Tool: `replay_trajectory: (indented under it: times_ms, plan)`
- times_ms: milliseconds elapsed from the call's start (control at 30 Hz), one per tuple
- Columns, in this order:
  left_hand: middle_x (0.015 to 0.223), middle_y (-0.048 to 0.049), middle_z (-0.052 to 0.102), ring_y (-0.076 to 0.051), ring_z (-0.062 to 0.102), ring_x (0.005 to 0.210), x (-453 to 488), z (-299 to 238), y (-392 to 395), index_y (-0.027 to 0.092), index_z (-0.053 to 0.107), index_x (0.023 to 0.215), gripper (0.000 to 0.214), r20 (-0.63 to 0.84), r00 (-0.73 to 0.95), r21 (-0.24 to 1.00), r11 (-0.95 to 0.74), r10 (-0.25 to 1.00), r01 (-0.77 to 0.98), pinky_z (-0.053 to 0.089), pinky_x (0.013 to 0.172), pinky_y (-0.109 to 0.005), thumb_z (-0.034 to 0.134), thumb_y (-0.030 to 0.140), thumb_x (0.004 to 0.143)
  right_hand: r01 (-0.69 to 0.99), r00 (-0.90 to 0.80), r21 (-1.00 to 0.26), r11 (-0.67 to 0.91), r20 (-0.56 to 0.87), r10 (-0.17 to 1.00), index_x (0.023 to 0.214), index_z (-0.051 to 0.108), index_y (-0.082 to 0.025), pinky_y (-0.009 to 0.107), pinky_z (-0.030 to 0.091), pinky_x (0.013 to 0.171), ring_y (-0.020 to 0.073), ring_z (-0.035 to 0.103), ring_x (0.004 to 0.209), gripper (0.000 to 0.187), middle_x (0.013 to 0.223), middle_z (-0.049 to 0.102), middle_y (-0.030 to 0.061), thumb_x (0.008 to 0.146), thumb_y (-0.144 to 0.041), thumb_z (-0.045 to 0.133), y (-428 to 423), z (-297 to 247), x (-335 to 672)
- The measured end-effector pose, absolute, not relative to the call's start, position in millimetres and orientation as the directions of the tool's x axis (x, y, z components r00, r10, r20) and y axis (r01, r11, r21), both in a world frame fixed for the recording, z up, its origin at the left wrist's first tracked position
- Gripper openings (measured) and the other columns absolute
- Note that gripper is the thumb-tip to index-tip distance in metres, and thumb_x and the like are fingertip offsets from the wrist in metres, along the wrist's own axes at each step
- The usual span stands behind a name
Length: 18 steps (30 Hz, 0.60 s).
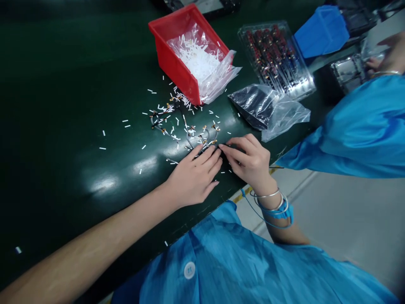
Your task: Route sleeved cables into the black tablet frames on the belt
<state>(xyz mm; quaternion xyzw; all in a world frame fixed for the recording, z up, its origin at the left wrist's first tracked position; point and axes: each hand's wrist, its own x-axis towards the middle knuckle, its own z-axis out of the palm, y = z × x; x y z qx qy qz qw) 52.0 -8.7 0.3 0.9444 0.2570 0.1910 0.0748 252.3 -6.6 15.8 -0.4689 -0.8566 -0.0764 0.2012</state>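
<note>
My left hand (196,175) lies palm down on the dark green table, its fingers stretched out over the near end of some thin cables. My right hand (248,158) is closed in a pinch just to the right of those fingertips; what its thumb and forefinger hold is too small to make out. Several thin cables (207,134) with small gold-coloured connector ends lie beyond the left fingers. A second group of cables (157,122) curls farther left. Small white strips (186,102) are scattered among and around them.
Behind the cables stands a red bin (177,69) with a bag of white strips. To its right are a plastic bag (265,107), a clear tray (303,86) of parts and a blue bin (322,31). A co-worker's sleeve (357,131) reaches in at right.
</note>
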Motion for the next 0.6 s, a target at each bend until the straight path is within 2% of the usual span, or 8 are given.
replay_trajectory:
  times_ms: [167, 300, 400, 500, 600]
  plan:
    - [0.13, -0.0155, 0.059, -0.029, 0.05, 0.125, 52.1, 1.0, -8.3, 0.003, 0.058, 0.123, 0.047, 0.336, 0.791, 0.248, -0.859, 0.511, 0.449, 0.033, 0.109, -0.045, 0.047, 0.035, 0.091, 0.865, -0.475, 0.027, 0.501, 0.368, 0.799, 0.092, 0.071, -0.02, 0.03, 0.044, 0.058, 0.0184, 0.05, 0.077, 0.02, 0.085, 0.066, 0.0058, 0.087, -0.015, 0.052, -15.5, 23.5, 240.2]
    - [0.128, -0.0165, 0.06, -0.03, 0.05, 0.125, 52.4, 1.3, -8.2, 0.003, 0.06, 0.121, 0.046, 0.339, 0.791, 0.254, -0.86, 0.508, 0.443, 0.032, 0.109, -0.046, 0.047, 0.034, 0.091, 0.884, -0.466, 0.097, 0.458, 0.268, 0.843, 0.084, 0.07, -0.017, 0.031, 0.042, 0.057, 0.0199, 0.049, 0.079, 0.024, 0.084, 0.064, 0.0081, 0.087, -0.014, 0.047, -14.6, 34.0, 225.2]
    - [0.128, -0.0163, 0.06, -0.03, 0.05, 0.125, 52.6, 1.8, -8.3, 0.003, 0.06, 0.121, 0.046, 0.336, 0.795, 0.245, -0.862, 0.505, 0.444, 0.032, 0.109, -0.046, 0.045, 0.034, 0.091, 0.883, -0.469, 0.102, 0.458, 0.221, 0.855, 0.081, 0.071, -0.016, 0.031, 0.041, 0.054, 0.0205, 0.051, 0.079, 0.025, 0.082, 0.064, 0.0086, 0.087, -0.014, 0.047, -13.1, 38.2, 221.2]
    - [0.131, -0.0162, 0.058, -0.03, 0.048, 0.126, 52.4, 2.3, -8.5, 0.003, 0.058, 0.124, 0.048, 0.325, 0.799, 0.23, -0.862, 0.506, 0.452, 0.032, 0.109, -0.045, 0.045, 0.035, 0.092, 0.896, -0.419, -0.037, 0.443, 0.258, 0.87, 0.091, 0.071, -0.019, 0.031, 0.045, 0.058, 0.0196, 0.054, 0.08, 0.022, 0.086, 0.067, 0.0067, 0.087, -0.016, 0.05, -17.5, 37.5, 226.6]
    - [0.135, -0.0146, 0.055, -0.029, 0.047, 0.128, 51.5, 2.5, -8.7, 0.006, 0.058, 0.126, 0.047, 0.294, 0.807, 0.229, -0.858, 0.512, 0.46, 0.032, 0.109, -0.045, 0.043, 0.036, 0.092, 0.914, -0.196, -0.243, 0.326, 0.439, 0.877, 0.094, 0.07, -0.022, 0.033, 0.05, 0.069, 0.018, 0.059, 0.082, 0.019, 0.089, 0.069, 0.0045, 0.087, -0.018, 0.053, -26.4, 36.6, 241.7]
